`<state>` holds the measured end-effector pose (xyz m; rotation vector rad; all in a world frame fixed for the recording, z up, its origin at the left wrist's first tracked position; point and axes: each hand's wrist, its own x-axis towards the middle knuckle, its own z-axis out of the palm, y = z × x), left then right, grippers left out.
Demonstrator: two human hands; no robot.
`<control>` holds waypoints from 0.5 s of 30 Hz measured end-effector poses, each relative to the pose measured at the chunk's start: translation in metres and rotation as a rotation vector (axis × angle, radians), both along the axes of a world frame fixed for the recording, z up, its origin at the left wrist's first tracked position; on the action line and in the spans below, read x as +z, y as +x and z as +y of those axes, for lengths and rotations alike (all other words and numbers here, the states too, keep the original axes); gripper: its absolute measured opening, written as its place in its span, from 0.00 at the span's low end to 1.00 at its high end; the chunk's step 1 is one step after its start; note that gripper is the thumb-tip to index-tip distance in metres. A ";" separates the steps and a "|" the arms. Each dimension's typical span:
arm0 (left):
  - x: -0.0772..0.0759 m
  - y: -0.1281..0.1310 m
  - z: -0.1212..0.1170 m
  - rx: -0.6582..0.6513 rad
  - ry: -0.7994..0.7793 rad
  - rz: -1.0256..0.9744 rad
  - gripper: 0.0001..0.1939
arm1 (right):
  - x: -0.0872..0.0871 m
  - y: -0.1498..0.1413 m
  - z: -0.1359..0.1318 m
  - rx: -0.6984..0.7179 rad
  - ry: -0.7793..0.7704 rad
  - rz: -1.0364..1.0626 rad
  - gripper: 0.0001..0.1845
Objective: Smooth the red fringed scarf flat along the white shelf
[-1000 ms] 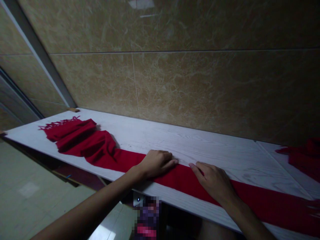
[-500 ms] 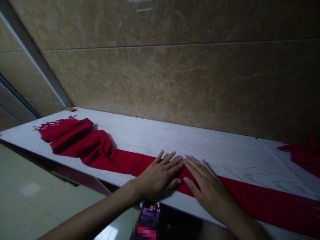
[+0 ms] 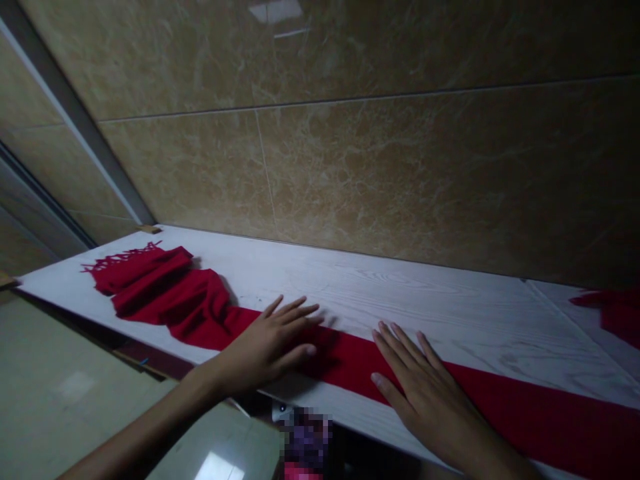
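Observation:
A long red scarf (image 3: 345,357) lies stretched along a white wooden board (image 3: 400,293). Its left end (image 3: 165,293) is bunched in folds, with a fringe at the far left. My left hand (image 3: 265,343) lies flat on the scarf, fingers spread and open. To the right of it, my right hand (image 3: 425,393) also rests flat on the red cloth, fingers stretched out. A bare strip of scarf shows between the two hands.
A tan marble-tiled wall (image 3: 350,167) rises right behind the board. More red cloth (image 3: 613,313) lies at the far right edge. Pale floor tiles (image 3: 65,387) lie below the board's near edge at left. A blurred dark object (image 3: 307,440) sits under the board.
Both hands went from curled or side by side to flat. My left hand has slid left along the scarf, away from the right hand, which has stayed nearly in place.

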<state>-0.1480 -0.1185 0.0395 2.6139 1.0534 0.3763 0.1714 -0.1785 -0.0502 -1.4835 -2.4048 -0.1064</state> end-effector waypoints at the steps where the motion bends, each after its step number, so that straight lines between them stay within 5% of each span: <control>1: 0.006 -0.022 0.001 0.094 0.004 -0.051 0.27 | -0.003 0.001 0.001 0.000 0.025 -0.002 0.34; 5: 0.021 -0.116 0.000 0.573 0.018 -0.321 0.30 | -0.007 0.003 0.006 -0.015 0.123 0.023 0.36; 8: 0.016 -0.161 -0.005 0.800 -0.077 -0.421 0.34 | -0.002 -0.003 0.013 -0.043 0.147 0.056 0.35; 11: 0.004 -0.163 -0.010 0.932 -0.239 -0.462 0.37 | 0.003 -0.017 0.019 -0.055 0.114 0.060 0.34; 15: -0.006 -0.134 -0.006 1.024 -0.351 -0.486 0.36 | 0.006 -0.034 0.023 -0.048 -0.031 0.034 0.35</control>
